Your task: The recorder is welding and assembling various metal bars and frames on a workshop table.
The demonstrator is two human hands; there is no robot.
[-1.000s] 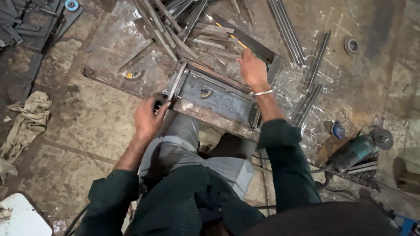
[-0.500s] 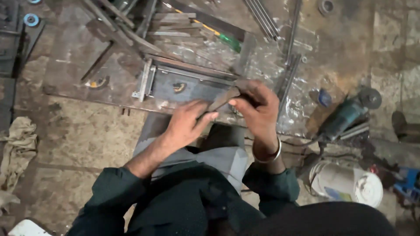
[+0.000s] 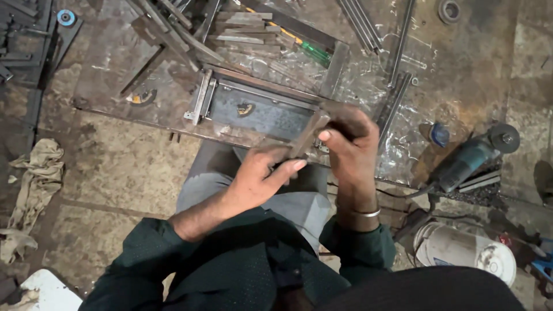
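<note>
One metal angle piece (image 3: 309, 133) gripped by two hands, left hand (image 3: 262, 173) and right hand (image 3: 348, 144).

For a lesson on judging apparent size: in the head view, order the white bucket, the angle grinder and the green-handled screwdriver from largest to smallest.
1. White bucket
2. Angle grinder, close to the bucket; ranking unsure, as the bucket is partly hidden
3. Green-handled screwdriver, clearly smallest

A short metal bar (image 3: 304, 133) is gripped by the left hand (image 3: 266, 173) and right hand (image 3: 350, 137) above the steel plate's (image 3: 109, 69) near edge.
</note>
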